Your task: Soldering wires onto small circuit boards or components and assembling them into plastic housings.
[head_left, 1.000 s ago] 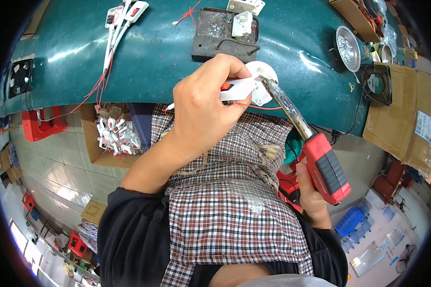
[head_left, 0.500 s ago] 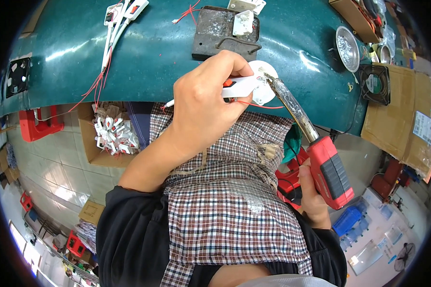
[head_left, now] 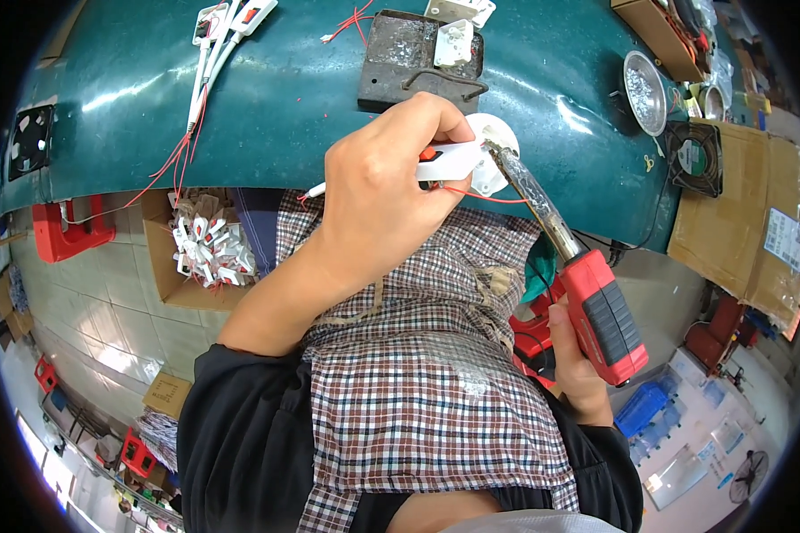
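Observation:
My left hand (head_left: 378, 182) is closed around a white plastic housing (head_left: 456, 163) with an orange-red rocker switch (head_left: 430, 154) and a red wire (head_left: 484, 194) hanging from it. A round white plastic piece (head_left: 504, 131) sits at the housing's far end, partly behind it; whether they are joined I cannot tell. My right hand (head_left: 580, 369) grips a red-and-black soldering iron (head_left: 606, 311). Its metal barrel slants up to the left, with the tip at the end of the housing by the round piece. My fingers hide part of the housing.
Beyond my left hand stands a dark metal tray (head_left: 391, 58) bearing a white block (head_left: 454, 43). Wired white switch pieces (head_left: 203, 75) lie at the left. A metal bowl (head_left: 645, 93) and a fan (head_left: 695, 158) stand at the right. Below the table edge is a carton (head_left: 173, 289) of white parts.
The soldering iron has shifted slightly to the left, its tip moving a little along the end of the housing. My left hand keeps nearly the same place and grip.

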Motion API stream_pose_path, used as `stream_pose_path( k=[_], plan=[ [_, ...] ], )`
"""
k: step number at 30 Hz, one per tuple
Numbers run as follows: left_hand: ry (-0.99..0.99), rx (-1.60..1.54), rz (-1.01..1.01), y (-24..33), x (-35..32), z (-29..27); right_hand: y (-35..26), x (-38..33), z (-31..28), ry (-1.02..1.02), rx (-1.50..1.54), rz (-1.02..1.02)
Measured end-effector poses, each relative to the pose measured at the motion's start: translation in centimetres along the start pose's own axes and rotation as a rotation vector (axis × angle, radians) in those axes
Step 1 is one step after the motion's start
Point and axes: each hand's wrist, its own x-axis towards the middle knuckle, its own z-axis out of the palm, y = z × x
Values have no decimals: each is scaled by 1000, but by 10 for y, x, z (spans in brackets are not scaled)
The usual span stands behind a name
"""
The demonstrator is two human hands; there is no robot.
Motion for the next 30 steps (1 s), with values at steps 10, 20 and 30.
stream_pose_path(
  k=[10,20,30],
  plan=[
    [4,13,1,-2,4,-2,-4,3,0,180,510,233],
    [-45,41,-76,4,3,-2,-7,66,49,98,636,-16],
    [-80,99,-32,4,10,-7,-10,79,60,162,535,-194]
  ],
)
